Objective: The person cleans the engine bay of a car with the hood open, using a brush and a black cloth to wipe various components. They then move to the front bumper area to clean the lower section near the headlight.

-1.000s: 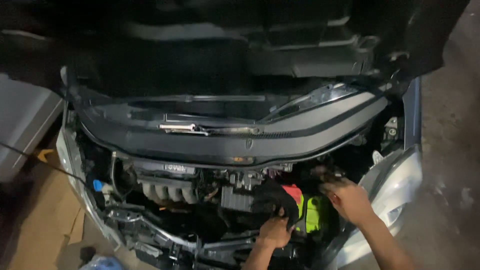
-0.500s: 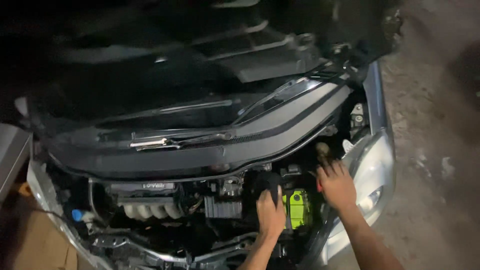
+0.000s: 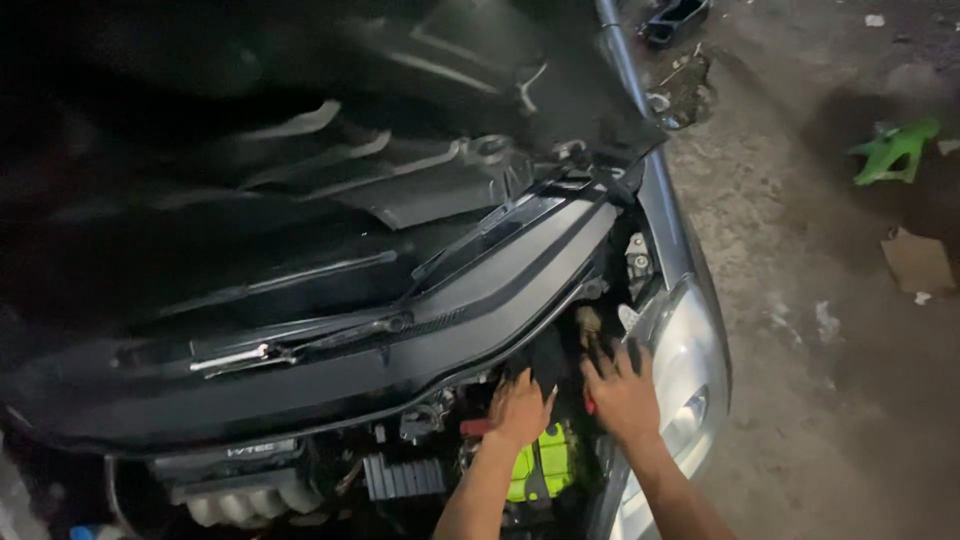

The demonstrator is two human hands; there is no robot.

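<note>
I look down into a car's open engine bay. My left hand curls its fingers over a black cover piece just above the battery, which has a yellow-green top. A red terminal cap sits just left of that hand. My right hand lies flat with its fingers spread on dark parts beside the headlight, close to my left hand. What lies under its palm is hidden, apart from a small red bit at its edge.
The raised hood fills the upper left. Below it are the black cowl with a wiper arm and the engine's silver manifold. On the dirt floor to the right lie a green plastic part and a cardboard scrap.
The view has swung right and closer to the car's corner. Both hands have moved up from the battery to the dark parts behind it, and now sit closer together.
</note>
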